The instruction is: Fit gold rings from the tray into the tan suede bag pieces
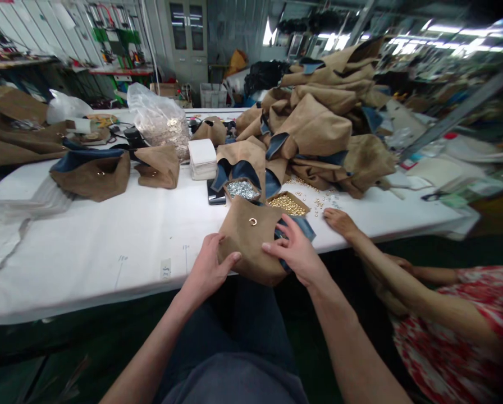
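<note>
Between my hands, at the table's front edge, is a brown suede-like bag [251, 252] with a dark blue lining and a small gold ring-shaped fitting [252, 222] on its face. My left hand [211, 264] grips the bag's left side, thumb on the near face. On the right, my right hand [293, 249] holds the bag at its lined opening, thumb on the outside and fingers at the lining. Just beyond the bag sit a container of silver metal pieces [242, 189] and a tray of gold beads or studs [288, 204].
A large heap of brown bags [319, 123] rises at the back right. More bags [92, 175] stand at the left, by a clear sack of metal parts [163, 126] and a white stack [202, 159]. A co-worker's hand [339, 221] rests near loose gold pieces on the right.
</note>
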`<control>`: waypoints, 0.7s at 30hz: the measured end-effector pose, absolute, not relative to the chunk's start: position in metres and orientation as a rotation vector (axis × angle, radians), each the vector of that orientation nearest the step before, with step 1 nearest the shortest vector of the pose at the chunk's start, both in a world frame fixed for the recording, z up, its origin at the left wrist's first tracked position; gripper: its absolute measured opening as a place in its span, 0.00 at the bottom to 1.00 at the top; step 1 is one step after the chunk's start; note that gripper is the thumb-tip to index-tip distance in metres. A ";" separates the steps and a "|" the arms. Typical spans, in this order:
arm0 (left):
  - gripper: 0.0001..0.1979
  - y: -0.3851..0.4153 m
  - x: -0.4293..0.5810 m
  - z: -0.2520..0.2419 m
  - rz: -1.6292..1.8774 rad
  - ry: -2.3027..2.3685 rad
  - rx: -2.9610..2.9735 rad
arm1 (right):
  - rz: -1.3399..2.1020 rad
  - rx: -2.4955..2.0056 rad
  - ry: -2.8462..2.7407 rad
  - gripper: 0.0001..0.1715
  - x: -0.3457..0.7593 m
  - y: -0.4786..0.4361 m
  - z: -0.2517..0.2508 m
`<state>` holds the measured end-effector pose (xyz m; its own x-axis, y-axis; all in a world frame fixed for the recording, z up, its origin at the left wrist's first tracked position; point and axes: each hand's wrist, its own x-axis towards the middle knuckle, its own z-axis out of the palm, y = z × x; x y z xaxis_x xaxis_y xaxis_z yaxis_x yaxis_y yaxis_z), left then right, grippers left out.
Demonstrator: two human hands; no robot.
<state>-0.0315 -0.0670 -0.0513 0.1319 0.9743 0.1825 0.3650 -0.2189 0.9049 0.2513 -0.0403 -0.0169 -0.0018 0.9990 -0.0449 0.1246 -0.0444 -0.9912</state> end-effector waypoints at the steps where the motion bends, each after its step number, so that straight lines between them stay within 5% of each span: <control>1: 0.30 -0.068 -0.029 -0.052 1.075 1.298 1.680 | 1.075 -1.290 -1.316 0.78 0.245 -0.047 -0.016; 5: 0.42 -0.073 -0.018 -0.039 1.098 1.249 1.608 | 0.675 -1.147 -1.670 0.52 0.218 -0.070 -0.005; 8: 0.42 -0.076 -0.011 -0.012 1.124 1.129 1.535 | 0.533 -0.961 -1.920 0.40 0.204 -0.075 0.005; 15: 0.29 -0.067 0.000 0.013 1.277 1.323 1.280 | 0.706 -0.653 -2.076 0.37 0.201 -0.078 0.016; 19: 0.32 -0.063 0.005 -0.006 1.243 1.257 1.123 | 0.900 -0.806 -1.994 0.15 0.221 -0.069 0.021; 21: 0.30 -0.065 0.007 -0.012 1.235 1.151 0.978 | 0.847 -1.049 -1.815 0.12 0.234 -0.053 0.017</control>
